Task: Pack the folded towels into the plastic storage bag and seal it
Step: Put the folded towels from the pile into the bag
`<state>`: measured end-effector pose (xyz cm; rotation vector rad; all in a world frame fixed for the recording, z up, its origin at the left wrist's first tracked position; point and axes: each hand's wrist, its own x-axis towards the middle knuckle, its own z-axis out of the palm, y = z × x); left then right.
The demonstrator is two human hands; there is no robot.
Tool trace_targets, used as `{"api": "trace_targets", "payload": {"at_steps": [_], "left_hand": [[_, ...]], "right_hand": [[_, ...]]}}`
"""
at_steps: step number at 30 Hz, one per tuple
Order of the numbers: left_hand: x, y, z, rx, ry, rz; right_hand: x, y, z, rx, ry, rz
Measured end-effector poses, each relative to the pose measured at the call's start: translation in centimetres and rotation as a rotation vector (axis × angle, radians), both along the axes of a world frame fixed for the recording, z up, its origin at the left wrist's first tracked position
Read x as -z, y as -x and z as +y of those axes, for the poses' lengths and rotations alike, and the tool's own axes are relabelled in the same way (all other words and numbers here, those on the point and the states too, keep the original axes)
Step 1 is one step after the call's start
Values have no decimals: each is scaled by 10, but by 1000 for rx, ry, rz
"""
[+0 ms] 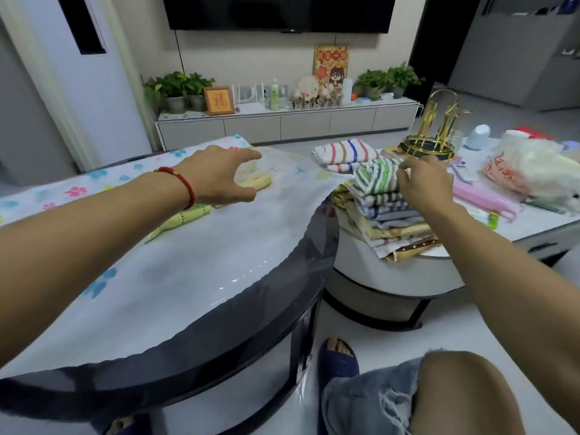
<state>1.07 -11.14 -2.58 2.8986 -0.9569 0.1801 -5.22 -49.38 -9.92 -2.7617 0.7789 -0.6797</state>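
A large translucent plastic storage bag (pixel 219 233) with coloured flower prints lies flat across the round dark-rimmed table (pixel 238 334). A yellow folded towel (pixel 185 218) shows through the bag. My left hand (pixel 219 177) hovers over the bag, fingers spread, holding nothing. To the right, a stack of folded striped towels (pixel 386 208) sits on a lower white table (pixel 408 274). My right hand (pixel 423 180) pinches the top green-striped towel (pixel 373 177) of that stack. Another towel with coloured stripes (pixel 342 153) lies behind the stack.
A gold cup rack (pixel 430 139) stands just behind the towel stack. Plastic bags (pixel 527 171), a pink case (pixel 483 196) and small items lie on the right table. My knee (pixel 455 394) and slippered foot (pixel 337 359) are below. A TV cabinet (pixel 282 120) lines the far wall.
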Motion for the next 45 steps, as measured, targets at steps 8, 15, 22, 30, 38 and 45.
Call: {"api": "trace_targets", "payload": {"at_steps": [8,15,22,30,38,45], "left_hand": [[-1,-6,-17,21,13,21],[5,13,2,42,-131,41],[37,62,62,-100,-268,15],[65,95,135,-248,-347,173],[-29,74,154,-231,-191,99],[-68,75,161,-202,75,127]], "right_hand": [[-17,-35,-39,-30,-236,306],[-41,-22,-34,-144,-624,98],[-73,66,45,-603,-1136,55],[-37,92,183,-902,-1310,499],[5,33,339,-890,-1724,190],[28,1,443,-724,-2105,-109]]}}
